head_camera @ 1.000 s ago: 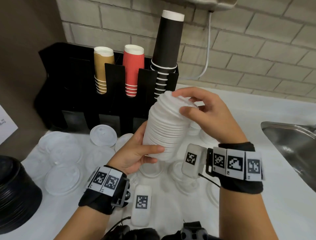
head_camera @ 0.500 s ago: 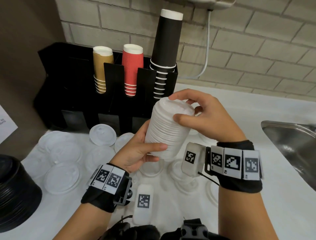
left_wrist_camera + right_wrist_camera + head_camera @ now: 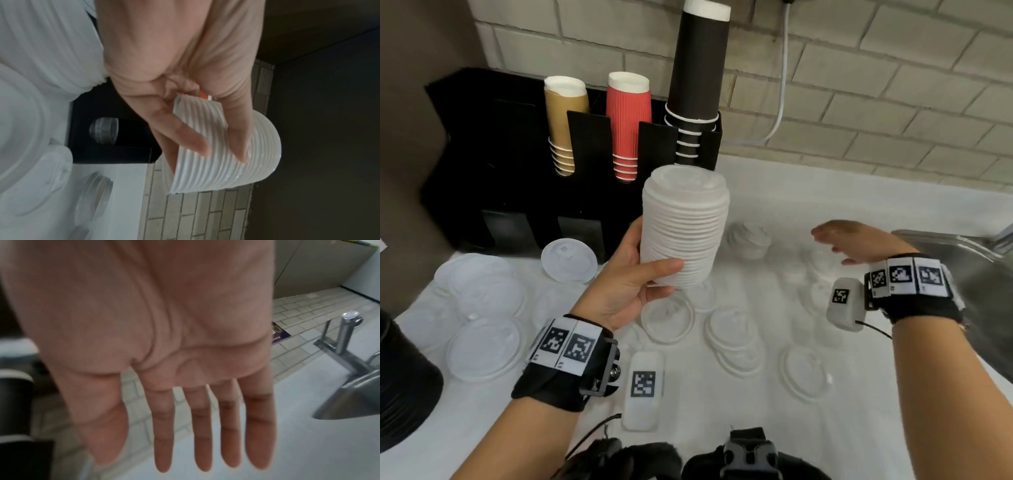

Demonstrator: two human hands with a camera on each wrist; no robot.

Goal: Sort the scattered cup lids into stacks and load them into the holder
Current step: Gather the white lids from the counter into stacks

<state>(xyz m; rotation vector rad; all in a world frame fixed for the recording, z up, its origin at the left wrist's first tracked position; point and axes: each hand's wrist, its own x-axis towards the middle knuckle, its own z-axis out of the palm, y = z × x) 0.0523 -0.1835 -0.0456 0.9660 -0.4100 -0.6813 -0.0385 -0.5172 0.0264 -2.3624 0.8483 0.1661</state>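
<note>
Here, nearest the camera, clear flat lids [image 3: 484, 346] lie scattered on the white counter [image 3: 722, 407] below the stack of white lids [image 3: 685, 226]. The left hand [image 3: 626, 277] grips that stack upright, thumb across its lower ribs. Right of the stack, the right hand [image 3: 856, 243] hovers empty, fingers [image 3: 259, 426] spread straight. Behind the stack stands the black holder [image 3: 493, 164].
</note>
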